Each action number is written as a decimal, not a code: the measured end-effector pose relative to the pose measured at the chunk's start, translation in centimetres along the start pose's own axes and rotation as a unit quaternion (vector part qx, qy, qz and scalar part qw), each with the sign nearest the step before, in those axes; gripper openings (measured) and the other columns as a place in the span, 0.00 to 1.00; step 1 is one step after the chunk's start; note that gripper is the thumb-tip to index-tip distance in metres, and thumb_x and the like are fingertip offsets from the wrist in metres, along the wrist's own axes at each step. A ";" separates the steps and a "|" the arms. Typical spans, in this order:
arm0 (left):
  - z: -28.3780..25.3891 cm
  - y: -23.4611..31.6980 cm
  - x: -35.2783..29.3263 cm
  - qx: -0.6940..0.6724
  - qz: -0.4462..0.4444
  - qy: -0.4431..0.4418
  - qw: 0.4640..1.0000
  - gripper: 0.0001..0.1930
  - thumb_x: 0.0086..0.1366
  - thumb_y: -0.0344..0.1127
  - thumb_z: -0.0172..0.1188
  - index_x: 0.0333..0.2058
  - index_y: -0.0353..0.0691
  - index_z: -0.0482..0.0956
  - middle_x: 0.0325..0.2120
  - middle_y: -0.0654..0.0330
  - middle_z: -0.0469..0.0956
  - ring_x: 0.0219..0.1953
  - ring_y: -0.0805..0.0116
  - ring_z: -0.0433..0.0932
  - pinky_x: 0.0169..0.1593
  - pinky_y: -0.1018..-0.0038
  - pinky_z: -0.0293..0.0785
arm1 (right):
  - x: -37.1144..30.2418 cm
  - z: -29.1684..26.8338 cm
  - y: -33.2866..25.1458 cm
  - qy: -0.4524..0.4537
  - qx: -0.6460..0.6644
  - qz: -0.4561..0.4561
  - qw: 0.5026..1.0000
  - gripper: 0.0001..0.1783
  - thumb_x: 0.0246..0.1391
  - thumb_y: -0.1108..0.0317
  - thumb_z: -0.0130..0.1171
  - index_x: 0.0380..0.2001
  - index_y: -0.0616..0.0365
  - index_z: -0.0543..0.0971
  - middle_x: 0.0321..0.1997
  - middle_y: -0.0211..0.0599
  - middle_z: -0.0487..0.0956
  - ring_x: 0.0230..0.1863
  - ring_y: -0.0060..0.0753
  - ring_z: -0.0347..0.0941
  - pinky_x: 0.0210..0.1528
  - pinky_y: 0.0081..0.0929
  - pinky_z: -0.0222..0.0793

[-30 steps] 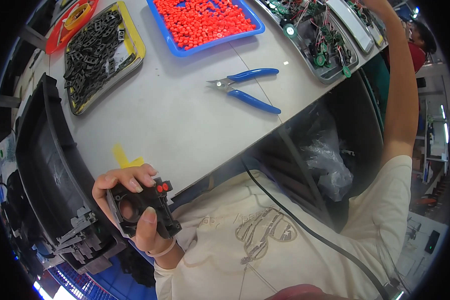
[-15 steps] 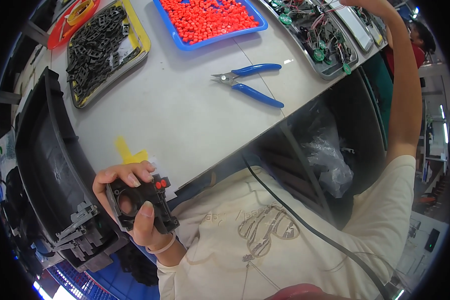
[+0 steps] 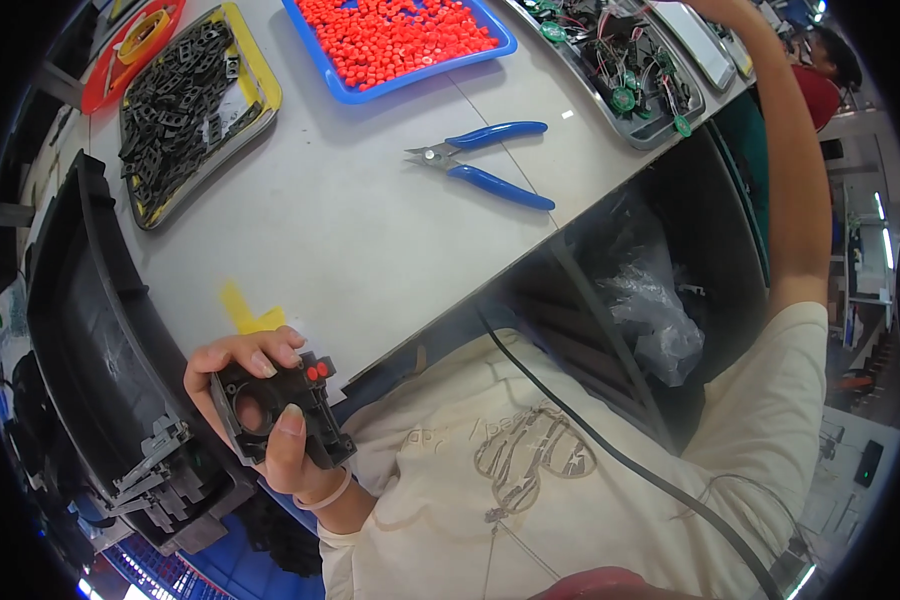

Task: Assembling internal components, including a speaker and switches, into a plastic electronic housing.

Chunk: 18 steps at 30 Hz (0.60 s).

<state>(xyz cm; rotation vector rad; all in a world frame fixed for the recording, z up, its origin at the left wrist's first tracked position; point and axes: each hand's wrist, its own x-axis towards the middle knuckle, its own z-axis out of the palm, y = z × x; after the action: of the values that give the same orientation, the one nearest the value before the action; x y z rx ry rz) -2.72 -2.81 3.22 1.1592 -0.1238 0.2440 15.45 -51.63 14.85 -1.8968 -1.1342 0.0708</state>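
Observation:
My left hand (image 3: 288, 455) is wrapped round a black plastic housing (image 3: 305, 393) with a large round opening, thumb across its face. Two small red buttons sit side by side in one corner of the housing. My right arm stretches far to the upper right, and my right hand (image 3: 712, 8) is cut off by the top edge, its fingers mostly hidden. It is nearest to a metal tray (image 3: 642, 132) of green round circuit boards (image 3: 623, 100) with thin wires. Blue-handled cutting pliers (image 3: 490, 184) lie on the table with their jaws apart.
A blue tray (image 3: 370, 95) of small red caps and a yellow-lined tray (image 3: 262, 85) of black plastic pieces stand at the back. A black bin (image 3: 90, 270) with stacked parts is on the left. Below the table's right edge hangs clear plastic wrap (image 3: 660, 320). Another person (image 3: 820, 85) is at the far right.
The table and its trays have shifted slightly left in the view. My left hand keeps its hold on the housing; my right arm stays stretched out toward the far trays.

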 end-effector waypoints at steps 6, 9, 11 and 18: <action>-0.6 0.3 -0.1 0.018 -0.002 0.007 1.000 0.29 0.40 0.36 0.59 0.44 0.37 0.61 0.30 0.57 0.63 0.33 0.64 0.68 0.44 0.62 0.65 | -0.2 4.7 -5.2 0.110 -0.470 0.421 0.767 0.16 0.38 0.73 0.64 0.35 0.60 0.76 0.34 0.36 0.75 0.31 0.28 0.71 0.33 0.25 0.68; -0.9 -0.1 0.2 0.014 -0.002 0.007 1.000 0.30 0.40 0.36 0.59 0.44 0.36 0.60 0.30 0.57 0.63 0.33 0.64 0.67 0.44 0.62 0.64 | -7.0 3.7 -4.6 0.081 -0.466 0.379 0.796 0.15 0.43 0.73 0.62 0.37 0.58 0.74 0.32 0.29 0.70 0.28 0.20 0.65 0.33 0.16 0.63; -0.6 0.0 0.1 0.028 -0.005 0.029 0.999 0.30 0.39 0.36 0.59 0.44 0.36 0.60 0.30 0.57 0.63 0.33 0.64 0.67 0.44 0.62 0.64 | -7.4 6.6 -3.3 0.074 -0.484 0.387 0.781 0.18 0.41 0.72 0.63 0.38 0.55 0.73 0.31 0.31 0.67 0.26 0.23 0.64 0.32 0.20 0.63; 0.0 -0.3 0.4 0.013 -0.015 -0.008 1.000 0.30 0.39 0.36 0.58 0.44 0.36 0.60 0.30 0.57 0.63 0.33 0.64 0.67 0.43 0.63 0.64 | -9.0 10.0 -1.9 0.134 -0.612 0.374 0.684 0.16 0.45 0.67 0.59 0.40 0.53 0.73 0.35 0.35 0.73 0.30 0.36 0.72 0.33 0.29 0.67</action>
<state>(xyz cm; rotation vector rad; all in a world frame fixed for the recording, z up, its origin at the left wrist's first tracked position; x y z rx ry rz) -2.24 -2.93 3.02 1.1886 -0.1170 0.2114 4.48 -51.25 6.95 -3.2984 0.0547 -0.6633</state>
